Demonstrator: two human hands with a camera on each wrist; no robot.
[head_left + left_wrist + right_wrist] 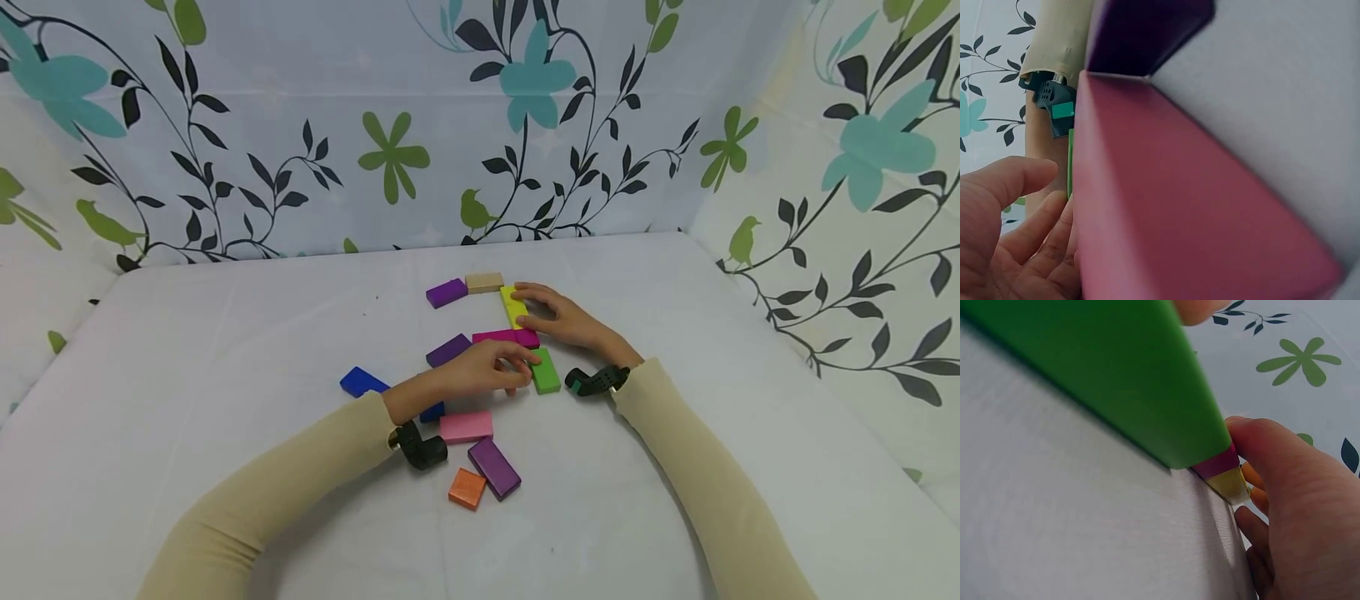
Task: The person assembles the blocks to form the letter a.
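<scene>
Flat rectangular blocks form a winding line on the white table. My right hand [562, 318] holds the yellow block [513, 307] with its fingertips at the far end and its thumb by the near end. The right wrist view shows the thumb beside the magenta block [1217, 464]. My left hand [483, 368] hovers over the line, fingers loosely bent and holding nothing, fingertips right at the green block [546, 372]. Two magenta blocks [495, 336] lie between yellow and green. Part of a blue block [432, 412] is hidden under the left wrist.
Beyond the yellow block lie a tan block [484, 283] and a purple one [447, 293]. Another purple block [448, 350] and a blue block [363, 382] lie left. Nearer are a pink block [466, 427], a purple block [495, 468] and an orange block [467, 489]. A patterned curtain [300, 125] stands behind.
</scene>
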